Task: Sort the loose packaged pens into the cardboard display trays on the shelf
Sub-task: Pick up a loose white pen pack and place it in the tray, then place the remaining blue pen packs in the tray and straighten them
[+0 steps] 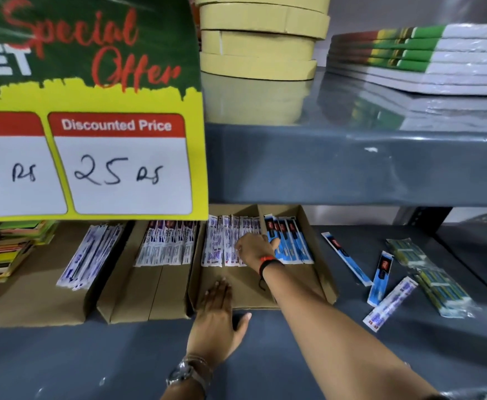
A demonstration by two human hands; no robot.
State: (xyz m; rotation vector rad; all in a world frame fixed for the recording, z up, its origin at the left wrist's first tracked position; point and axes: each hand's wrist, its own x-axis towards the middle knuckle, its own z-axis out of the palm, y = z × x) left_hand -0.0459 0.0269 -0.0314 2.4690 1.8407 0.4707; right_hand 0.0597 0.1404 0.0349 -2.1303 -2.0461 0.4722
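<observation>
Three cardboard display trays stand side by side on the grey shelf: a left tray (34,301), a middle tray (138,295) and a right tray (320,272) with a divider. White and purple pen packs (222,243) fill the right tray's left half, blue pen packs (294,243) its right half. My right hand (255,249) reaches into this tray, fingers resting on the white packs beside the blue ones. My left hand (217,316) lies flat and open on the tray's front edge. Loose packs lie on the shelf to the right: two blue ones (346,258) (379,280) and a white one (391,303).
A bundle of green-yellow packs (435,281) in clear wrap lies at the far right. A yellow price sign (92,140) hangs over the left trays. Coloured booklets (8,252) sit at far left. The upper shelf (352,166) holds tape rolls (259,39) and stacked notebooks (427,56).
</observation>
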